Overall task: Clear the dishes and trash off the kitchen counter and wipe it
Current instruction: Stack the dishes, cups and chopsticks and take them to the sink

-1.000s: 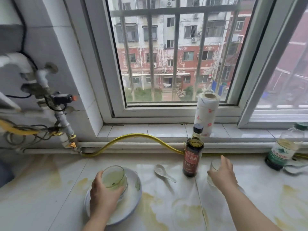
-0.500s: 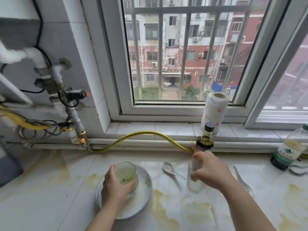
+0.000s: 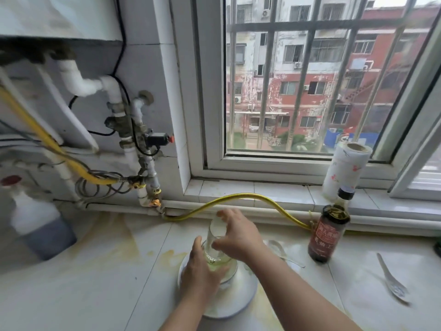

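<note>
Left hand (image 3: 201, 273): fingers curled round lower glass (image 3: 223, 267), which stands on white plate (image 3: 241, 297) on the counter (image 3: 95, 283); right hand (image 3: 239, 237) grips upper glass (image 3: 216, 231) from its right side, fingers wrapped round the wall.

Key relation: upper glass sits directly above lower glass, base at or just inside the lower rim; long axis near upright, leaning slightly; depth of nesting cannot be told.

Judgement: next move is straight down along that axis; right hand lowers, left steadies.

Versus half a second ago: upper glass was held right of the plate, in front of dark sauce bottle (image 3: 327, 235); it is now over the plate; left grip unchanged.
</note>
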Demonstrator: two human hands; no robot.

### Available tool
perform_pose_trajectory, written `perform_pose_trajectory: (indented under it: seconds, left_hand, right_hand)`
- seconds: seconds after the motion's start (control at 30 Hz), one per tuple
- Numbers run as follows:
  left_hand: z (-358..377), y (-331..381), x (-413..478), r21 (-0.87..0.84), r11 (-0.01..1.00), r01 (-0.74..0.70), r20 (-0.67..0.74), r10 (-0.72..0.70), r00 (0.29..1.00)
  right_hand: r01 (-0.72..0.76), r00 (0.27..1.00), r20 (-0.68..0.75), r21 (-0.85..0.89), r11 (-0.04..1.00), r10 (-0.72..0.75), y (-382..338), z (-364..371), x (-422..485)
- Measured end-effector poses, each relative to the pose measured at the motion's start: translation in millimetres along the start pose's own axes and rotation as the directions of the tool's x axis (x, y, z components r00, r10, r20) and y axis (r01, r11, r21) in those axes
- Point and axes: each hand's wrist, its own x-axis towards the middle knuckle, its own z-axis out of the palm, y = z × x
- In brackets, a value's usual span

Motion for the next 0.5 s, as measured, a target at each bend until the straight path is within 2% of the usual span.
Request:
perform_pose_trajectory:
  seconds: [0.13, 0.37, 0.43, 0.5]
  left_hand:
    - [-2, -4, 3, -0.004, 0.999, -0.037, 0.022, 0.037, 0.999]
    - [1, -10, 7, -0.012, 0.998, -0.054, 0.025, 0.054, 0.998]
    - [2, -11, 8, -0.027, 0.999, -0.047, 0.017, 0.048, 0.999]
    - [4, -12, 10, -0.036, 0.999, -0.038, 0.009, 0.038, 0.999]
  right_hand:
    - [-0.059, 0.996, 0.054, -0.12, 0.991, 0.066, 7, 28, 5]
    - [-0.074, 0.992, 0.087, -0.143, 0.987, 0.087, 12, 36, 12]
    - [-0.089, 0.988, 0.12, -0.074, 0.993, 0.098, 14, 32, 13]
    - [-0.161, 0.98, 0.136, 0.141, 0.977, 0.142, 20, 26, 14]
